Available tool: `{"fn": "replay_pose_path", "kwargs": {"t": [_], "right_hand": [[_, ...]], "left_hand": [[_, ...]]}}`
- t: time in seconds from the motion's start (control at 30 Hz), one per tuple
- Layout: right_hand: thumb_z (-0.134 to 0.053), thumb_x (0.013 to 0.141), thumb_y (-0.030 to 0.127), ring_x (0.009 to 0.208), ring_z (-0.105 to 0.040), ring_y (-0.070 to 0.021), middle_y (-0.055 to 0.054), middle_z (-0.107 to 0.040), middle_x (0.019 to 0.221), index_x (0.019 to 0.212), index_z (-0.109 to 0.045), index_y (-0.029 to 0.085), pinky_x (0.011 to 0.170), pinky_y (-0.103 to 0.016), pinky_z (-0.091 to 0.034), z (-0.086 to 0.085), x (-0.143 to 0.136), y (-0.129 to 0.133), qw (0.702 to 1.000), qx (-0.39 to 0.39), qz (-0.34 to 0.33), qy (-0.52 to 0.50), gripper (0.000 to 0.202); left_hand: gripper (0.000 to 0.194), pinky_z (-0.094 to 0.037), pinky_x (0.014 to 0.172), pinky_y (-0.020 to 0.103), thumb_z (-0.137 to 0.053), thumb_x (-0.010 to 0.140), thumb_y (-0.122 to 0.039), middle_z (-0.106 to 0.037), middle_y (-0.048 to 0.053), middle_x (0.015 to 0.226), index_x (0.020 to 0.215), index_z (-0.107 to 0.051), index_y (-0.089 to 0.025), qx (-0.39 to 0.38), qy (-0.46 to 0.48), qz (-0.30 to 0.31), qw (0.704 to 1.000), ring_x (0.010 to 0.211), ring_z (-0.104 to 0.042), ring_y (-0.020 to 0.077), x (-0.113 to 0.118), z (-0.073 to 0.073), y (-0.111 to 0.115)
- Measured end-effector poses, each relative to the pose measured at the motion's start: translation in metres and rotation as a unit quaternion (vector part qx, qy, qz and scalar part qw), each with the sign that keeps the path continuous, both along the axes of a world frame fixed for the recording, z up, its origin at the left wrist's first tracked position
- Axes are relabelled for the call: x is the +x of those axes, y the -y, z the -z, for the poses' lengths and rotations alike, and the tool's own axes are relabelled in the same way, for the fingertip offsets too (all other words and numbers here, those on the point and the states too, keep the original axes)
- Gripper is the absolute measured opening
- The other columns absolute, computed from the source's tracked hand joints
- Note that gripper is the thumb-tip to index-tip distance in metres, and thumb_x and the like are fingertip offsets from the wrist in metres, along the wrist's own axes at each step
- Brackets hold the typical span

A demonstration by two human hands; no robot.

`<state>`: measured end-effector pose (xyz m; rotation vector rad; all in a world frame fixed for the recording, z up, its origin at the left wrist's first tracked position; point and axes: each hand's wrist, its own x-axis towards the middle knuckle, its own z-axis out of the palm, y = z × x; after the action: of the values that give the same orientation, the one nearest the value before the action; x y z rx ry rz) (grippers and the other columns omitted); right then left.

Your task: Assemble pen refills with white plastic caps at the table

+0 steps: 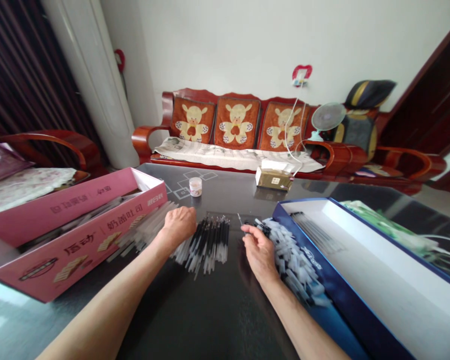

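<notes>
My left hand [180,226] is closed, knuckles up, between a heap of clear plastic tubes [144,230] and a row of black-inked pen refills [212,237]. Whatever its fingers hold is hidden. With thumb and fingers pinched, my right hand [260,252] holds a thin pen refill [240,219], its fine tip pointing up and away. Beside that hand lies a pile of small whitish translucent caps [296,260], with a few dark pieces at its far end. The refills on the table lie roughly parallel, tips away from me.
A pink box [93,235] holding tubes stands left. On the right, a blue box [315,240] has several refills [317,230] at its far end. Further back are a small round tub [195,187] and a tissue box [274,176]. A green-white bag [390,227] lies far right.
</notes>
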<state>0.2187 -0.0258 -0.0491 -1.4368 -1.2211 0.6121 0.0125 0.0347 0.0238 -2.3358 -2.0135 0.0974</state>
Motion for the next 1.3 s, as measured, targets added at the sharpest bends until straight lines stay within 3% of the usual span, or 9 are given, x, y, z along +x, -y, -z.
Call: {"fn": "replay_pose_path", "kwargs": {"t": [0.2, 0.33, 0.47, 0.63, 0.87, 1.13, 1.3], "right_hand": [[-0.049, 0.073, 0.029, 0.055, -0.052, -0.0132, 0.000, -0.061, 0.067, 0.095, -0.065, 0.016, 0.052, -0.024, -0.043, 0.009, 0.002, -0.006, 0.999, 0.001, 0.007, -0.047, 0.030], [-0.051, 0.074, 0.031, 0.069, -0.059, -0.0162, -0.005, -0.067, 0.084, 0.094, -0.066, 0.016, 0.058, -0.026, -0.047, 0.013, 0.003, -0.009, 0.997, 0.017, 0.003, -0.081, 0.029], [-0.049, 0.076, 0.033, 0.062, -0.058, -0.0147, -0.004, -0.065, 0.076, 0.098, -0.065, 0.016, 0.053, -0.025, -0.045, 0.013, 0.004, -0.008, 0.994, 0.003, 0.000, -0.105, 0.032], [-0.051, 0.075, 0.034, 0.058, -0.056, -0.0135, -0.001, -0.063, 0.070, 0.096, -0.065, 0.017, 0.052, -0.025, -0.044, 0.010, 0.003, -0.007, 0.993, 0.003, -0.006, -0.114, 0.031], [-0.052, 0.072, 0.033, 0.057, -0.056, -0.0137, 0.000, -0.062, 0.067, 0.091, -0.066, 0.020, 0.052, -0.025, -0.043, 0.009, 0.001, -0.008, 0.990, 0.001, -0.002, -0.139, 0.028], [-0.052, 0.071, 0.031, 0.058, -0.057, -0.0142, 0.000, -0.063, 0.068, 0.091, -0.066, 0.020, 0.052, -0.025, -0.043, 0.009, 0.001, -0.008, 0.990, -0.001, -0.001, -0.144, 0.027], [-0.053, 0.072, 0.032, 0.061, -0.058, -0.0147, -0.002, -0.065, 0.074, 0.092, -0.066, 0.020, 0.053, -0.026, -0.044, 0.014, 0.003, -0.011, 0.990, 0.003, -0.003, -0.143, 0.027]], "left_hand": [[0.032, -0.050, 0.079, 0.038, -0.043, 0.080, -0.027, -0.069, 0.012, 0.099, 0.098, -0.068, -0.023, 0.032, 0.036, -0.087, 0.995, 0.094, -0.065, 0.0278, -0.042, -0.020, -0.016], [0.028, -0.050, 0.079, 0.038, -0.048, 0.076, -0.030, -0.069, 0.011, 0.099, 0.092, -0.069, -0.023, 0.008, 0.036, -0.090, 0.995, 0.095, -0.064, 0.0286, -0.055, -0.028, -0.018], [0.029, -0.049, 0.081, 0.035, -0.048, 0.078, -0.031, -0.066, 0.010, 0.101, 0.100, -0.066, -0.022, 0.002, 0.027, -0.056, 0.998, 0.096, -0.062, 0.0253, -0.036, -0.016, -0.014], [0.028, -0.045, 0.085, 0.036, -0.047, 0.084, -0.031, -0.057, 0.011, 0.112, 0.106, -0.060, -0.021, 0.080, 0.004, 0.005, 0.997, 0.107, -0.052, 0.0259, -0.011, 0.009, -0.012], [0.032, -0.036, 0.088, 0.041, -0.037, 0.089, -0.018, -0.063, 0.010, 0.104, 0.108, -0.062, -0.023, 0.091, 0.005, 0.081, 0.993, 0.102, -0.050, 0.0259, -0.021, 0.029, -0.022], [0.035, -0.039, 0.087, 0.040, -0.040, 0.086, -0.019, -0.064, 0.010, 0.095, 0.112, -0.062, -0.023, 0.102, 0.000, 0.084, 0.991, 0.093, -0.058, 0.0246, -0.024, 0.035, -0.028], [0.035, -0.045, 0.083, 0.029, -0.040, 0.085, -0.021, -0.066, 0.008, 0.098, 0.112, -0.063, -0.023, 0.131, 0.060, 0.083, 0.986, 0.090, -0.062, 0.0195, -0.029, 0.019, -0.030]]}}
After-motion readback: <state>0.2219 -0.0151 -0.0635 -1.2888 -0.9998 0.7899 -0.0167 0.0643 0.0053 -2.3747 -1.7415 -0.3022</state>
